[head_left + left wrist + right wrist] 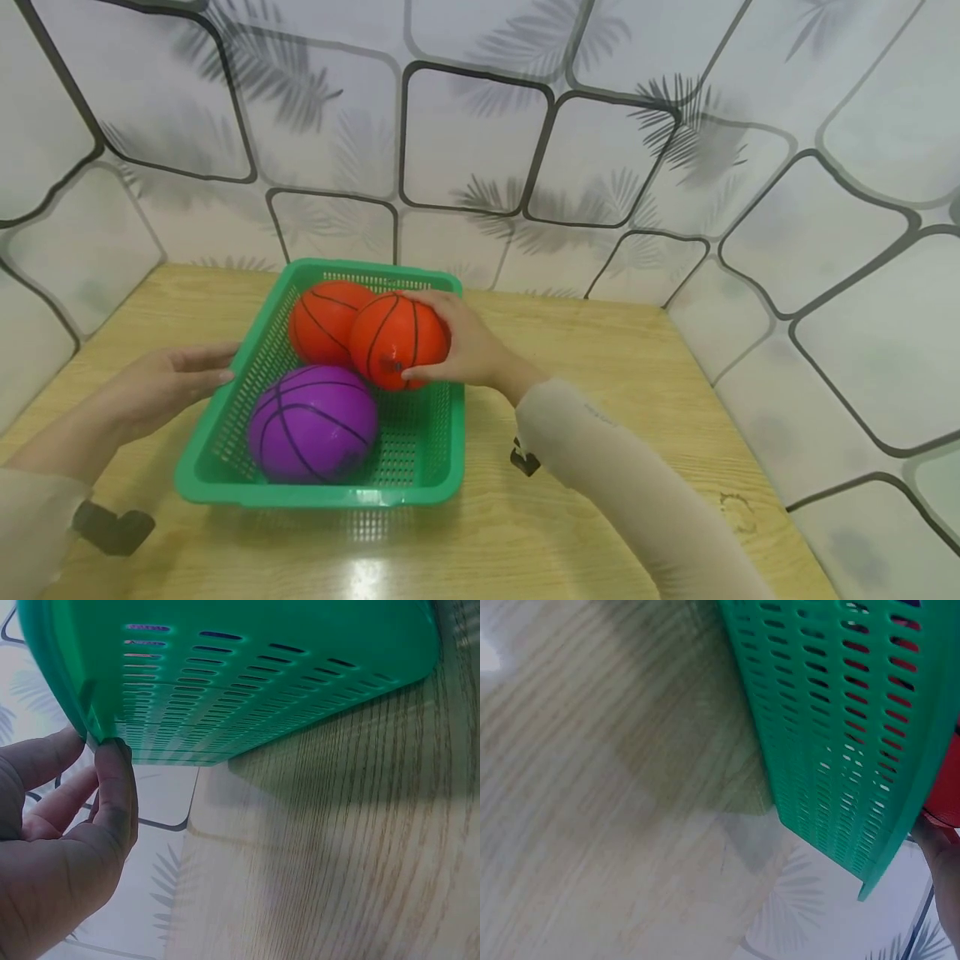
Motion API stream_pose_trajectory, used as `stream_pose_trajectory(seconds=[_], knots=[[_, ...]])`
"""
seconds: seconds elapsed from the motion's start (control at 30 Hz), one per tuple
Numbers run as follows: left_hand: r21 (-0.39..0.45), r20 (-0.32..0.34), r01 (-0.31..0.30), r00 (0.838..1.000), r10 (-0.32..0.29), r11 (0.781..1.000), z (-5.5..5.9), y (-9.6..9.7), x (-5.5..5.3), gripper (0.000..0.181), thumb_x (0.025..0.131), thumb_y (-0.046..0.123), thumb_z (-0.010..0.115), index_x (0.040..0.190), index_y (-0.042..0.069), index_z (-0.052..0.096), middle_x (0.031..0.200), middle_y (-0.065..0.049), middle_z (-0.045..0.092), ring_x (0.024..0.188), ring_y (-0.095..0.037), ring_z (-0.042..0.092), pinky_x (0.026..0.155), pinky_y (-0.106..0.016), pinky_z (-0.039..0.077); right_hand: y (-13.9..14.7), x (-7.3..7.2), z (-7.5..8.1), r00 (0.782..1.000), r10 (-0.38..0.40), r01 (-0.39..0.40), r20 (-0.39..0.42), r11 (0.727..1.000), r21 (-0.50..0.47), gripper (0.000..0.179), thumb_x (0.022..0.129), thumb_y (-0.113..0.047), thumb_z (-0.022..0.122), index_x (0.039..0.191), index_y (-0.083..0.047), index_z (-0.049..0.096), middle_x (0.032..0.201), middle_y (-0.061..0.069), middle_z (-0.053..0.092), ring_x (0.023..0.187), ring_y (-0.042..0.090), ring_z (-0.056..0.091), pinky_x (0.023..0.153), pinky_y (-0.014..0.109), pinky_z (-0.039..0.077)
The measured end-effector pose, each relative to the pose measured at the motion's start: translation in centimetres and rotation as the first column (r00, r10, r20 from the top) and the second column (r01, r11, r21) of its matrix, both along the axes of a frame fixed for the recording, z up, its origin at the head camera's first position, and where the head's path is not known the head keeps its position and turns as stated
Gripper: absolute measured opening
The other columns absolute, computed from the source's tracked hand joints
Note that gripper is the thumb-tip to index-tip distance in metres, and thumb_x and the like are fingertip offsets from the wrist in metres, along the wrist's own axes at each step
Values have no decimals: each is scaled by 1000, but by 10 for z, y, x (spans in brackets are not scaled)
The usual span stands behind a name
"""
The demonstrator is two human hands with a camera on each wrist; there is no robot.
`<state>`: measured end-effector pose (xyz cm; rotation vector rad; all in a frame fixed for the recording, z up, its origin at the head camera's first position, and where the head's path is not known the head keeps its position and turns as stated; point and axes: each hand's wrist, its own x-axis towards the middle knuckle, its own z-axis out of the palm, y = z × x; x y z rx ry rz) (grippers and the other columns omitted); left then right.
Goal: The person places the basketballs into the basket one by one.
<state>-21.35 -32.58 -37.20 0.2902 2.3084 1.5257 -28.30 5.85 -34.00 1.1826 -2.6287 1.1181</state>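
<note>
A green plastic basket with slotted walls stands on the wooden table. Inside it are two red balls with black basketball lines and a larger purple ball at the near left. My right hand grips the front red ball, thumb on the near side and fingers over the far side. That ball overlaps the other red ball in the head view. At the basket's left rim, my left hand pinches the edge between thumb and fingers. In the right wrist view, the basket's wall hides most of the gripped ball.
The wooden table extends to the right and in front of the basket. A patterned wall covering with dark outlines and leaf prints rises behind the table and along both sides. Dark straps or mounts sit at the wrists.
</note>
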Motion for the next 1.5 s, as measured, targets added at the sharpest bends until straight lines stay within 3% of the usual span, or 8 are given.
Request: stream_pose_trajectory(seconds=[0.37,0.63,0.83,1.0,1.2,1.33,1.4,1.5], knots=[[-33,-8,4,1000,-4,999,2,0,1,64,102,26,47,147,-8,19,150,-27,23,134,-47,20,104,-62,22,-3,16,-15,998,-60,59,-17,997,-46,99,64,-34,89,146,-31,33,141,0,37,124,16,39,94,38,47],[-53,-14,9,1000,-9,999,0,-3,0,63,102,27,47,147,-7,20,150,-26,24,134,-46,22,104,-55,30,-3,26,-27,995,-104,104,-2,994,-33,99,65,-31,89,142,-10,33,139,8,40,123,19,45,96,32,45],[-46,-12,15,1000,-15,999,0,-3,0,63,102,26,48,147,-7,21,150,-26,23,134,-44,23,105,-49,33,0,31,-30,983,-181,182,-23,981,73,97,64,-40,88,137,-5,35,141,10,43,123,24,47,100,37,42],[-65,-26,11,1000,-13,998,-1,-2,-1,61,102,25,47,147,-8,22,149,-26,25,133,-40,27,104,-49,36,1,34,-27,963,-242,263,-118,938,226,98,64,-54,83,137,-5,38,143,8,40,133,28,33,107,49,27],[-70,-29,3,1000,-5,998,-1,-3,-2,62,101,27,48,146,-7,24,149,-25,26,132,-26,35,104,-43,38,5,35,-23,964,-245,265,-106,918,296,98,67,-57,79,139,-6,38,144,8,40,136,28,28,110,49,23],[-59,-36,10,999,-12,998,1,-1,-2,60,102,24,48,146,-8,23,148,-26,26,133,-34,31,104,-54,32,10,34,-21,967,-245,256,-74,920,296,95,68,-56,79,139,-6,39,140,8,44,131,25,36,108,47,25],[-71,-53,17,998,-21,997,3,0,-1,60,102,23,48,146,-9,23,147,-28,28,132,-46,25,102,-64,27,12,33,-20,967,-248,255,-59,924,285,94,69,-55,79,139,-7,40,138,8,47,128,24,40,107,48,27],[-119,-73,9,997,-18,993,6,1,0,61,101,24,50,146,-8,25,146,-29,30,131,-50,25,101,-66,26,16,31,-17,969,-246,246,-34,931,270,93,70,-54,79,141,-8,40,138,7,49,126,24,44,106,49,29]])
